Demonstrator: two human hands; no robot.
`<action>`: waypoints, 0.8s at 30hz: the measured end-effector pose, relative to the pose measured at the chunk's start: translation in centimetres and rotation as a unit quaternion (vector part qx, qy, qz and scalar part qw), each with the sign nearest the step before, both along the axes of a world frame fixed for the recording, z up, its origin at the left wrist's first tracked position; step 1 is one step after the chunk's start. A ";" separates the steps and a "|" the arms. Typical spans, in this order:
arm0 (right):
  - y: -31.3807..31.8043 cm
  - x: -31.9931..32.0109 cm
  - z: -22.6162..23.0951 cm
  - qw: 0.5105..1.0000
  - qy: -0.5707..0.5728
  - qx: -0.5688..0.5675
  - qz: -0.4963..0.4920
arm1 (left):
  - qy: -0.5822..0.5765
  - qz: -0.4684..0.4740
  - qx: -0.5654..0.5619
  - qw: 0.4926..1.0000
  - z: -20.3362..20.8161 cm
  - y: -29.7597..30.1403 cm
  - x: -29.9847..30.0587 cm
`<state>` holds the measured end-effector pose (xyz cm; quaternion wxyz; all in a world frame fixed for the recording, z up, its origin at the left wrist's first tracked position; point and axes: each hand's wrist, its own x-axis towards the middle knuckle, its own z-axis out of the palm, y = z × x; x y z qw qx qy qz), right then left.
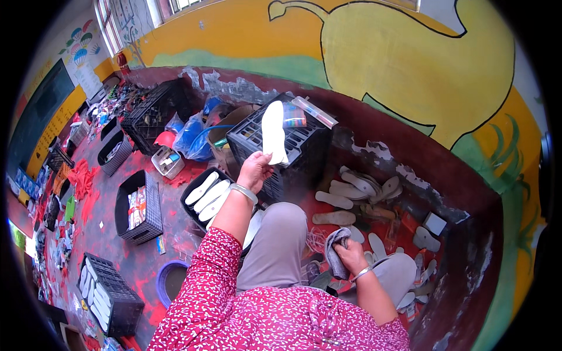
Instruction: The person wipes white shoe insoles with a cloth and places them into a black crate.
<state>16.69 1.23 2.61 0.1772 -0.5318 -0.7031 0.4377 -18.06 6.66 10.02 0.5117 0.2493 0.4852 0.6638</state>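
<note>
My left hand [256,171] is raised in front of me, its fingers closed on the heel end of a white insole [273,131]. The insole stands upright, toe end up, in front of a black plastic crate [246,140]. Down by my right knee, my right hand [351,257] grips a crumpled grey cloth [336,251]. Below my left forearm a dark basket holds several white insoles [209,196] in a row. Loose insoles [360,186] lie in piles on the floor to my right, near the cloth.
On the crate lie a pack of coloured pens [294,115] and a long flat box [315,112]. Left on the floor stand a grey basket with packets [154,216], a dark crate of insoles [132,304] and a purple basin [161,284]. A painted wall [404,64] rises ahead.
</note>
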 end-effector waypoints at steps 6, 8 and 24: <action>-0.3 0.0 0.7 1.000 0.016 -0.002 0.001 | -0.147 0.024 0.020 0.989 -2.4 -1.1 -0.3; -0.4 0.0 0.7 1.000 0.025 -0.005 0.000 | -0.171 -0.005 0.050 0.984 -2.9 -1.8 -0.7; 1.1 1.7 2.6 0.758 0.584 -0.281 -0.076 | -0.040 -0.149 0.121 0.981 0.8 -7.0 10.7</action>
